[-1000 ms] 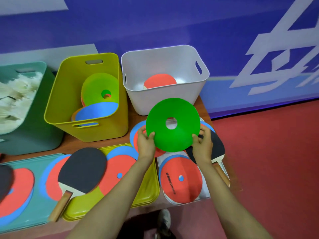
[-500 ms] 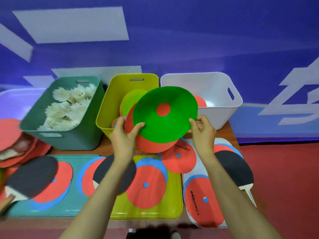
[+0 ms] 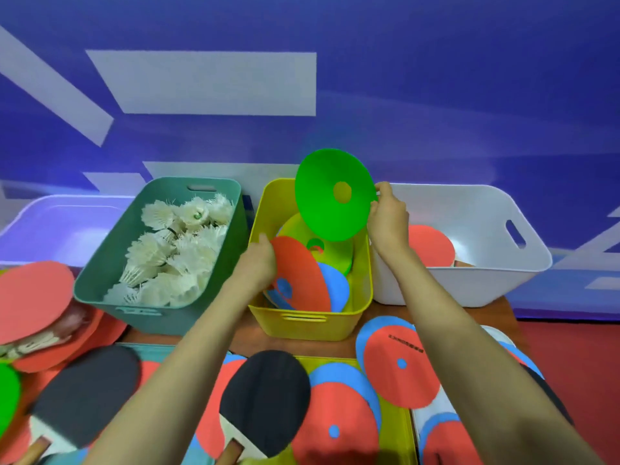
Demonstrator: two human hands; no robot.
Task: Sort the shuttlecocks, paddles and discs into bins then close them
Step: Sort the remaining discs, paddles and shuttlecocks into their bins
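Several bins (image 3: 161, 317) crowd the brown table (image 3: 250, 342) (blue wall (image 3: 436, 95) behind).

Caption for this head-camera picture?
Right hand holds green disc over yellow bin; left hand grips red disc inside.

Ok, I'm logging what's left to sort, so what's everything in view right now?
Teal plastic bin: one, back left.
White feather shuttlecocks: too many to count, in the teal bin.
Yellow plastic bin: one, middle; yellow-green disc and blue disc inside.
White plastic bin: one, right; red-faced paddle inside.
Green plastic disc: one, over the yellow bin.
Red plastic disc: one, tilted inside the yellow bin.
Black-faced paddles: at least two, front.
Loose red and blue discs: several, overlapping, front.
Red round pieces: stack, far left.
Left hand: grips the red disc.
Right hand: pinches the green disc's edge.
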